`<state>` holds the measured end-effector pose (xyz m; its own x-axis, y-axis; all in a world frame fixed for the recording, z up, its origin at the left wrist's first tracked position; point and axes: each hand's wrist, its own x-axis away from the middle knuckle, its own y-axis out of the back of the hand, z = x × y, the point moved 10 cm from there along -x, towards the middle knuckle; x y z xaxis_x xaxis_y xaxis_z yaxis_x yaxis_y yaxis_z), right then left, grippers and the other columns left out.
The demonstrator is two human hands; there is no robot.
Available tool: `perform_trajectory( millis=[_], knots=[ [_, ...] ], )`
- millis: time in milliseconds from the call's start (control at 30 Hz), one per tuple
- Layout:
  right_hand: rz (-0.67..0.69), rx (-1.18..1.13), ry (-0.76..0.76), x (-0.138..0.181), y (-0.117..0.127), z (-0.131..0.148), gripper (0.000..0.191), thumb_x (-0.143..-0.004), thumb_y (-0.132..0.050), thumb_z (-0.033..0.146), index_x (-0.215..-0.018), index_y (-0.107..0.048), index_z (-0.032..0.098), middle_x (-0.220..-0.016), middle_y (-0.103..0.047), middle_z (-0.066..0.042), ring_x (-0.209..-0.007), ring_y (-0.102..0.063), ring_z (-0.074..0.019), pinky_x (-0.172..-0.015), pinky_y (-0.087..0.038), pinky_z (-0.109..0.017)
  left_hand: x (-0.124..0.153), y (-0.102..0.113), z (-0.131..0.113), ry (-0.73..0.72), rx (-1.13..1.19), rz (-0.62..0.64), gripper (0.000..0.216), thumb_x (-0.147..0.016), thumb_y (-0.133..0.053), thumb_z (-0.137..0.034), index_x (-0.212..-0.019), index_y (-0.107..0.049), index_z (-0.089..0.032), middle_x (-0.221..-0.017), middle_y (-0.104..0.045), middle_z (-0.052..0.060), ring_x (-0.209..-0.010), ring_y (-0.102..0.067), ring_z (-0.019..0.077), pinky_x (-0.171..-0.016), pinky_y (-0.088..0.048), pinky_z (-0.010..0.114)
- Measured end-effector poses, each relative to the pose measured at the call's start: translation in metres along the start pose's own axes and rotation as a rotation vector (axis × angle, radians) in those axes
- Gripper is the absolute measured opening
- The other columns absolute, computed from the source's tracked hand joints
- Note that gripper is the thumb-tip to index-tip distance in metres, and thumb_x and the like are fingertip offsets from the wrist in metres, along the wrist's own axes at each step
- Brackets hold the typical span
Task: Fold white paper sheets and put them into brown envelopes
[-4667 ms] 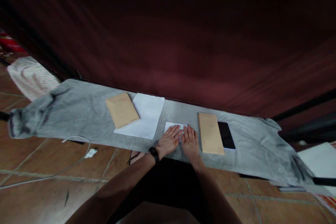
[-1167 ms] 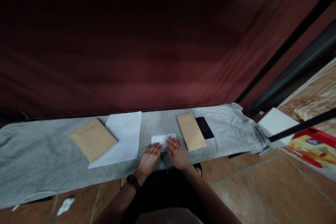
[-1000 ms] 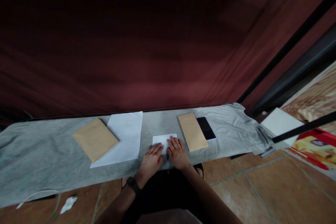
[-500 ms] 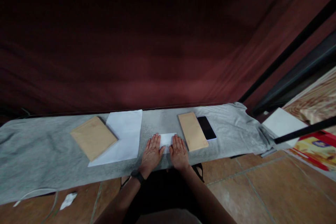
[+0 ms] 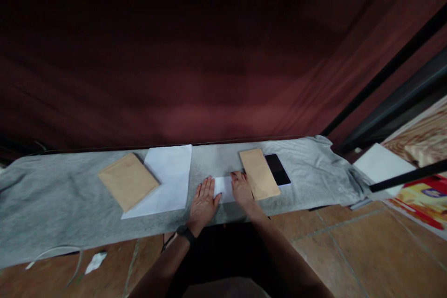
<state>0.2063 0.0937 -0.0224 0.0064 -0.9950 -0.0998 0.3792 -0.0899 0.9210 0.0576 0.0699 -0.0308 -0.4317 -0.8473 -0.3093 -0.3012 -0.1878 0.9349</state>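
One small white paper (image 5: 224, 189), one fresh change of pose

We've got the left hand (image 5: 204, 200) spread open, palm down at the paper's left end on the grey surface (image 5: 216, 160), thumb over the paper. And look, the right hand (image 5: 241, 188): flat half a second ago, now its fingers curl at the right end! Whether they pinch the edge, we can't tell. We'd judge one side steadied, the other being worked. Just beside sits a brown envelope (image 5: 261, 174).
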Motion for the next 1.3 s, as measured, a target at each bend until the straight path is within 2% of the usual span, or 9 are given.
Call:
perform_trajectory(
  millis=[267, 433, 533, 600, 667, 733, 833, 1000, 1300],
  knots=[
    [0.009, -0.080, -0.016, -0.016, 0.010, 0.000, 0.032, -0.092, -0.045, 0.005, -0.108, -0.070, 0.018, -0.115, -0.067, -0.012, -0.105, -0.063, -0.0219, -0.099, -0.048, -0.034, 0.003, 0.003, 0.004, 0.004, 0.047, -0.019, 0.065, -0.101, -0.040, -0.044, -0.154, -0.035, -0.008, -0.157, -0.042, 0.020, -0.148, -0.038, 0.0308, -0.119, -0.035, 0.050],
    [-0.019, -0.200, 0.020, -0.021, 0.031, 0.007, 0.025, -0.092, -0.050, 0.006, -0.103, -0.066, 0.021, -0.105, -0.071, -0.005, -0.093, -0.068, -0.0176, -0.086, -0.051, -0.027, -0.008, 0.037, 0.012, 0.054, 0.110, -0.181, 0.065, -0.100, -0.043, -0.037, -0.157, -0.026, -0.010, -0.163, -0.031, 0.020, -0.153, -0.025, 0.0315, -0.119, -0.033, 0.054],
    [-0.065, -0.277, 0.083, -0.022, 0.053, 0.015, 0.023, -0.096, -0.047, 0.011, -0.108, -0.063, 0.022, -0.108, -0.071, -0.004, -0.101, -0.067, -0.0172, -0.090, -0.050, -0.028, -0.028, 0.075, 0.013, 0.067, 0.109, -0.280, 0.051, -0.099, -0.042, -0.027, -0.148, -0.043, -0.014, -0.162, -0.034, 0.017, -0.154, -0.023, 0.0304, -0.122, -0.026, 0.058],
    [-0.145, -0.372, 0.154, -0.018, 0.071, 0.021, 0.022, -0.097, -0.045, 0.013, -0.109, -0.061, 0.023, -0.113, -0.069, -0.005, -0.108, -0.065, -0.0178, -0.096, -0.049, -0.030, -0.041, 0.096, 0.010, 0.033, 0.089, -0.298, 0.034, -0.098, -0.042, -0.022, -0.125, -0.062, -0.017, -0.154, -0.047, 0.014, -0.151, -0.029, 0.0293, -0.123, -0.023, 0.057],
    [-0.227, -0.466, 0.209, -0.009, 0.082, 0.022, 0.022, -0.096, -0.045, 0.013, -0.107, -0.060, 0.023, -0.117, -0.068, -0.006, -0.113, -0.063, -0.0185, -0.100, -0.048, -0.032, -0.048, 0.102, 0.005, -0.032, 0.073, -0.253, 0.029, -0.096, -0.041, -0.017, -0.110, -0.067, -0.019, -0.141, -0.059, 0.011, -0.145, -0.040, 0.0269, -0.123, -0.025, 0.054],
    [-0.241, -0.486, 0.214, 0.004, 0.075, 0.020, 0.024, -0.092, -0.045, 0.009, -0.104, -0.061, 0.023, -0.118, -0.067, -0.006, -0.115, -0.062, -0.0194, -0.102, -0.048, -0.035, -0.043, 0.093, -0.001, -0.104, 0.055, -0.174, 0.029, -0.094, -0.041, -0.013, -0.106, -0.067, -0.020, -0.134, -0.064, 0.010, -0.139, -0.048, 0.0256, -0.122, -0.029, 0.051],
    [-0.145, -0.386, 0.183, 0.028, 0.042, 0.013, 0.033, -0.084, -0.047, 0.002, -0.104, -0.063, 0.023, -0.118, -0.068, -0.007, -0.116, -0.061, -0.0216, -0.104, -0.048, -0.039, -0.021, 0.062, -0.007, -0.176, 0.016, -0.050, 0.035, -0.090, -0.041, -0.008, -0.111, -0.068, -0.020, -0.134, -0.064, 0.011, -0.132, -0.055, 0.0251, -0.121, -0.034, 0.049],
    [-0.028, -0.235, 0.224, 0.065, 0.003, 0.007, 0.047, -0.077, -0.046, -0.003, -0.111, -0.066, 0.023, -0.128, -0.067, -0.006, -0.127, -0.057, -0.0199, -0.120, -0.035, -0.044, 0.012, 0.018, 0.001, -0.141, 0.009, 0.087, 0.047, -0.087, -0.043, -0.006, -0.128, -0.062, -0.020, -0.134, -0.066, 0.009, -0.127, -0.059, 0.0235, -0.112, -0.046, 0.041],
    [-0.140, -0.031, 0.188, 0.051, -0.009, 0.037, 0.049, -0.102, -0.045, 0.028, -0.149, -0.047, 0.016, -0.158, -0.043, -0.012, -0.146, -0.039, -0.0241, -0.119, -0.035, -0.045, 0.023, 0.009, -0.003, -0.244, 0.067, 0.077, 0.051, -0.092, -0.043, -0.014, -0.142, -0.053, -0.013, -0.151, -0.052, 0.012, -0.143, -0.046, 0.0250, -0.118, -0.039, 0.048]
  ],
)
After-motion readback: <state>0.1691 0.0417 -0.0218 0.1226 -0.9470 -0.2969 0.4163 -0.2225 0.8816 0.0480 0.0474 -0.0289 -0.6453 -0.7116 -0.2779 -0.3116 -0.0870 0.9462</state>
